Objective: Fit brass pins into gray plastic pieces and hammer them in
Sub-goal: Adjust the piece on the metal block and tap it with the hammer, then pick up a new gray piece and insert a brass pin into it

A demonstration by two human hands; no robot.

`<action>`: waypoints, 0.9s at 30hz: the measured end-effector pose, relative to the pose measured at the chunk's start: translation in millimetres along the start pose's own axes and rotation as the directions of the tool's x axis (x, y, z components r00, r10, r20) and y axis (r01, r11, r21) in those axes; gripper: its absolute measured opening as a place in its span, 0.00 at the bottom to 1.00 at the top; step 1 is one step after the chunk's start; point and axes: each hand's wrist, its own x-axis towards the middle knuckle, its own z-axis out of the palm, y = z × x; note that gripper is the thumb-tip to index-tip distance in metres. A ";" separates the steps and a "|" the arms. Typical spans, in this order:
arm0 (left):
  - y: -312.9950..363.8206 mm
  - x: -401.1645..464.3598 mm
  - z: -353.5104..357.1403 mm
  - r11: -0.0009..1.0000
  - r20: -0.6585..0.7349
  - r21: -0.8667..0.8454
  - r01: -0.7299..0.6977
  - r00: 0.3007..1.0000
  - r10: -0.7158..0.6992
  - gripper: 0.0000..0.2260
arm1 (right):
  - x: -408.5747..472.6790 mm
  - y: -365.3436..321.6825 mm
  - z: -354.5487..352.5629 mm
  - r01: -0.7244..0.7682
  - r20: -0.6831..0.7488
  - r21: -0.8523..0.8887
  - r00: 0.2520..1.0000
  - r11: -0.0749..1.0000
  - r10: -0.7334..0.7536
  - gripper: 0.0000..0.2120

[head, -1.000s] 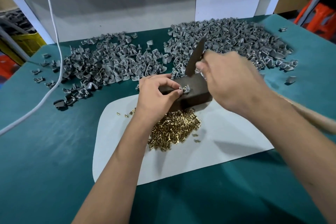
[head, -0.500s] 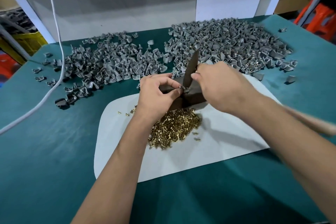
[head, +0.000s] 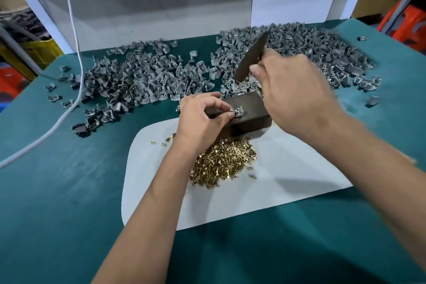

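Piles of gray plastic pieces (head: pixel 147 80) cover the far side of the green table (head: pixel 57 191), in two heaps well apart from the work spot. We see no containers; brass pins (head: pixel 224 160) lie loose in a mound on the white sheet (head: pixel 288 182), just beside the dark block (head: pixel 247 114). On the block's top sits the gray piece (head: pixel 238 112) in work, pinched by our left hand (head: pixel 202 120) from the left. Our right hand (head: pixel 295 97) grips the hammer (head: pixel 251 60), whose dark, blurred head stands raised and tilted above and behind the piece. The strike therefore runs down and toward us, close to the left fingertips (head: pixel 230 115).
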 end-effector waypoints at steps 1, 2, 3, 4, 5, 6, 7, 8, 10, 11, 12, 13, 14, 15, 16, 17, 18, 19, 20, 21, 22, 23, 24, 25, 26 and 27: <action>-0.4 0.6 0.0 1.000 0.001 0.000 -0.001 1.000 0.001 0.06 | -3.3 -3.8 4.6 0.007 0.066 -0.030 0.998 1.000 -0.005 0.10; -0.3 0.3 -0.3 1.000 0.007 0.004 -0.004 1.000 0.004 0.06 | -8.0 -6.5 10.8 0.014 0.157 -0.046 0.988 0.999 -0.007 0.10; 0.1 0.1 -0.3 1.000 0.012 0.009 -0.012 1.000 0.012 0.06 | -10.6 -7.6 14.3 0.001 0.224 -0.047 0.975 0.999 0.009 0.10; 0.9 0.0 -0.6 1.000 0.007 0.016 -0.018 1.000 0.018 0.07 | -9.6 -5.9 15.0 -0.011 0.255 -0.038 0.967 0.999 0.020 0.10; 0.7 -0.3 -1.2 1.000 0.001 0.024 -0.019 1.000 0.019 0.08 | -7.6 -2.9 14.8 -0.018 0.261 -0.019 0.965 1.000 0.022 0.10; 0.6 0.1 -0.9 1.000 -0.001 0.024 -0.017 1.000 0.017 0.08 | -6.8 1.3 13.1 -0.027 0.258 0.003 0.966 1.000 0.025 0.10; 0.6 -0.3 0.1 1.000 -0.002 0.016 -0.010 1.000 0.010 0.08 | -6.5 6.4 10.3 -0.040 0.250 0.028 0.968 0.999 0.031 0.11; 0.4 -0.9 1.1 1.000 -0.010 0.003 0.003 1.000 -0.003 0.07 | -7.0 12.8 8.0 -0.059 0.242 0.059 0.969 0.997 0.043 0.11; -0.4 -2.0 2.7 0.998 -0.019 -0.047 0.038 0.999 -0.039 0.07 | -10.1 32.0 3.6 -0.124 0.239 0.144 0.967 0.982 0.087 0.12; -0.9 -1.7 3.1 0.994 -0.015 -0.092 0.058 0.998 -0.059 0.06 | -13.2 42.3 1.0 -0.166 0.249 0.184 0.961 0.969 0.117 0.12; -1.1 -1.5 3.0 0.987 -0.009 -0.138 0.079 0.997 -0.081 0.06 | -16.0 52.2 -1.5 -0.207 0.263 0.216 0.954 0.954 0.147 0.10; -0.8 -1.7 3.0 0.980 -0.005 -0.171 0.098 0.995 -0.101 0.07 | -18.7 61.6 -3.0 -0.242 0.281 0.228 0.944 0.943 0.174 0.09; 0.0 -1.7 2.9 0.976 -0.002 -0.188 0.111 0.994 -0.114 0.08 | -21.1 69.4 -3.4 -0.270 0.298 0.220 0.934 0.938 0.199 0.07; 0.9 -1.7 2.8 0.972 0.002 -0.201 0.120 0.992 -0.122 0.09 | -24.0 74.7 -2.7 -0.291 0.319 0.194 0.922 0.937 0.220 0.06; 1.7 -1.8 2.8 0.968 0.008 -0.216 0.128 0.992 -0.130 0.09 | -26.9 77.7 -0.3 -0.301 0.342 0.153 0.910 0.941 0.236 0.05; 2.6 -2.0 3.0 0.963 0.012 -0.231 0.135 0.991 -0.136 0.10 | -30.0 78.6 3.4 -0.302 0.363 0.104 0.899 0.948 0.246 0.06; 3.2 -2.1 3.1 0.960 0.014 -0.242 0.140 0.990 -0.141 0.10 | -32.8 77.6 7.7 -0.298 0.378 0.062 0.890 0.953 0.254 0.07; 3.7 -2.3 3.4 0.958 0.015 -0.250 0.143 0.989 -0.144 0.10 | -35.2 75.3 11.6 -0.298 0.386 0.033 0.884 0.954 0.263 0.06; 3.8 -2.6 3.3 0.955 0.015 -0.258 0.147 0.989 -0.148 0.10 | -36.8 73.0 14.7 -0.302 0.389 0.017 0.881 0.953 0.271 0.07; 4.1 -2.9 3.3 0.952 0.014 -0.266 0.151 0.988 -0.152 0.11 | -37.8 70.6 16.8 -0.309 0.387 0.003 0.877 0.951 0.284 0.07; 4.2 -2.9 3.2 0.950 0.014 -0.274 0.152 0.988 -0.155 0.11 | -37.6 68.7 17.8 -0.312 0.384 -0.013 0.876 0.950 0.293 0.08; 4.4 -2.9 3.1 0.948 0.013 -0.280 0.154 0.988 -0.156 0.11 | -36.7 66.9 17.7 -0.306 0.381 -0.028 0.877 0.952 0.294 0.09; 4.3 -2.8 2.8 0.946 0.012 -0.284 0.155 0.987 -0.158 0.11 | -34.4 65.3 17.4 -0.289 0.371 -0.033 0.885 0.957 0.280 0.09; 4.6 -2.8 2.6 0.945 0.012 -0.287 0.155 0.987 -0.159 0.12 | -31.5 63.3 16.6 -0.265 0.349 -0.024 0.901 0.964 0.256 0.08; 4.8 -2.8 2.3 0.945 0.013 -0.289 0.155 0.987 -0.158 0.12 | -28.2 60.2 16.4 -0.236 0.308 0.000 0.924 0.972 0.225 0.06; 5.1 -3.1 2.1 0.944 0.013 -0.292 0.153 0.988 -0.156 0.11 | -24.9 55.5 17.3 -0.210 0.257 0.048 0.947 0.977 0.191 0.04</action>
